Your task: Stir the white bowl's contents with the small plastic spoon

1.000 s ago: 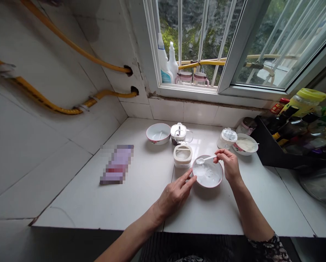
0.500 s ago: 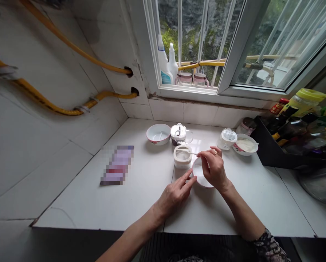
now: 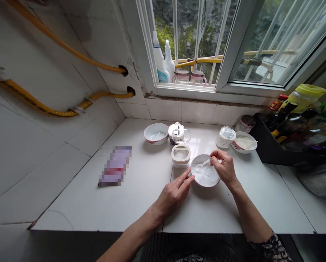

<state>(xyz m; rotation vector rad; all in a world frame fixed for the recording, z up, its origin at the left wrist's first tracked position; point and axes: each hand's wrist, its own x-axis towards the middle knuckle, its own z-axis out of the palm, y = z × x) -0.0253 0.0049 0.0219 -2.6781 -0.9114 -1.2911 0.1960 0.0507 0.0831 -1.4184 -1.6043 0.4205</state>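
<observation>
With the clock centred on the near bowl (image 3: 200, 159) and twelve pointing away from the person, the left hand (image 3: 175, 191) comes in from seven. Its fingers lie extended, their tips touching the bowl's rim between eight and nine; I cannot tell whether they pinch it or merely rest there. The right hand (image 3: 224, 167), at three, pinches the handle of a white spoon (image 3: 205, 162) between thumb and fingers. The spoon slants into the bowl, its head toward ten, at the white contents (image 3: 208, 177); whether it carries anything is too small to tell.

The step in hand looks like working the white contents with the spoon. I judge that the next move calls for a light, controlled wrist and a steady rim at nine.

Beyond the bowl, an open square container (image 3: 180, 155) stands near at ten. Farther out, a second container (image 3: 176, 131) with its clear lid raised is at eleven, just beside another bowl (image 3: 151, 137) at ten. A lidded jar (image 3: 226, 137) stands at one, next to a filled bowl (image 3: 238, 147) at two.
</observation>
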